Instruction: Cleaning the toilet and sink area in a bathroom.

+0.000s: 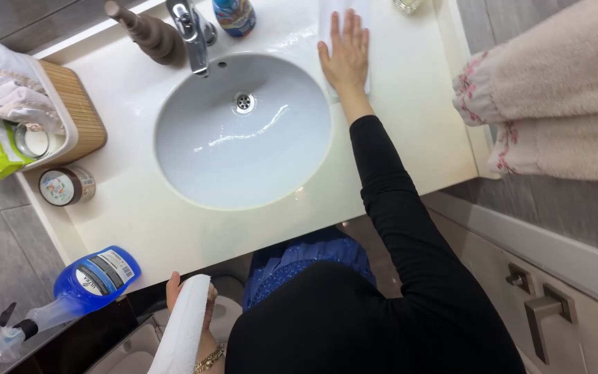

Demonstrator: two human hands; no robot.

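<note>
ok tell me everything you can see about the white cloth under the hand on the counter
The white cloth is a folded paper-like sheet, lying flat on the cream countertop behind and to the right of the sink basin. The right hand presses on it palm down, fingers spread, covering most of it; only its edges show on both sides of the hand. Its far end runs out of view. It looks clean and unwrinkled.

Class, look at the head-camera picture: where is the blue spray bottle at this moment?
The blue spray bottle lies on its side at the lower left, off the countertop's front corner, just left of the left hand holding a white folded cloth.
</note>
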